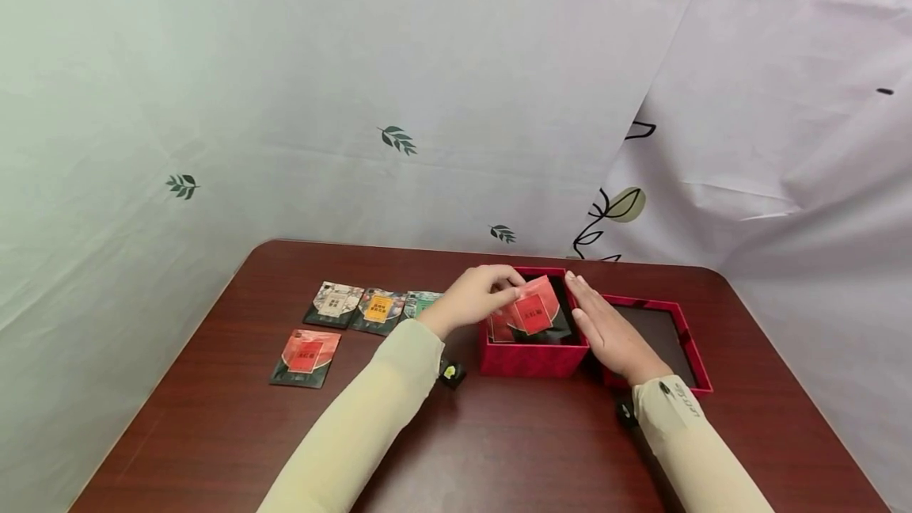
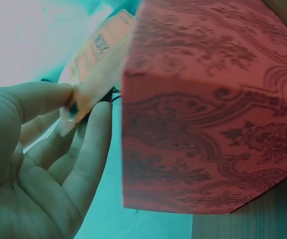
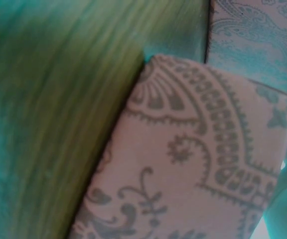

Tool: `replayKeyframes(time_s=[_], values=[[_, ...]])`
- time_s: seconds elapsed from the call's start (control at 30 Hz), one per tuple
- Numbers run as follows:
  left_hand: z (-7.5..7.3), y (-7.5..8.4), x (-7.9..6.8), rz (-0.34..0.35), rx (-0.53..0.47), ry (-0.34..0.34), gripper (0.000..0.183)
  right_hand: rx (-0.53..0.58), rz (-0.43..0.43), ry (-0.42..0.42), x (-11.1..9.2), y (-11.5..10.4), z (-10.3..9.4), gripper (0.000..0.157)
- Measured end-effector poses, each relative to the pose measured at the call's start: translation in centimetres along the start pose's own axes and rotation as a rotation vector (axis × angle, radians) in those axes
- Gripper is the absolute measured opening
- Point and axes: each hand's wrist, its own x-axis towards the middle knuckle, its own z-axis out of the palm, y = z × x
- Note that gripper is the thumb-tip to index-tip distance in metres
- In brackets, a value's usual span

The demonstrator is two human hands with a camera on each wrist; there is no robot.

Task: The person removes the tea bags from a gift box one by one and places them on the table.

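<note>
My left hand (image 1: pixel 479 298) pinches a red and black sachet (image 1: pixel 534 311) between thumb and fingers, holding it tilted over an open red box (image 1: pixel 534 361). In the left wrist view the thumb and fingertips grip the end of the sachet (image 2: pixel 101 64), right beside the patterned box wall (image 2: pixel 208 134). Another red sachet (image 1: pixel 501 331) shows inside the box, partly covered by the held one. My right hand (image 1: pixel 609 332) lies with straight fingers along the box's right edge. The right wrist view is mostly filled by a patterned side panel (image 3: pixel 198 149).
A shallow red lid (image 1: pixel 701 377) with a dark inside lies right of the box, partly behind my right hand. Left of the box lie a white-labelled sachet (image 1: pixel 333 304), a yellow-labelled one (image 1: pixel 379 310) and a green one (image 1: pixel 419 303). Nearer lies a red sachet (image 1: pixel 306 357).
</note>
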Motion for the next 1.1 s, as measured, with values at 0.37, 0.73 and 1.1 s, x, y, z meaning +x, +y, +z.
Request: replayKeyframes(time_s=[0.37,0.73,1.1], values=[[-1.7,-0.1,-1.5,-0.009,-0.277,0.165,0.018,-0.008,-0.002,0.000,-0.1,0.0,-0.1,0.063],[-2.8,-1.1,-4.1,-0.079,-0.431,0.238,0.017,-0.010,-0.012,0.002,-0.2,-0.1,-0.1,0.062],[-4.4,-1.9,-6.5,-0.111,-0.373,0.272,0.012,-0.012,-0.017,0.005,-0.2,0.0,-0.1,0.062]])
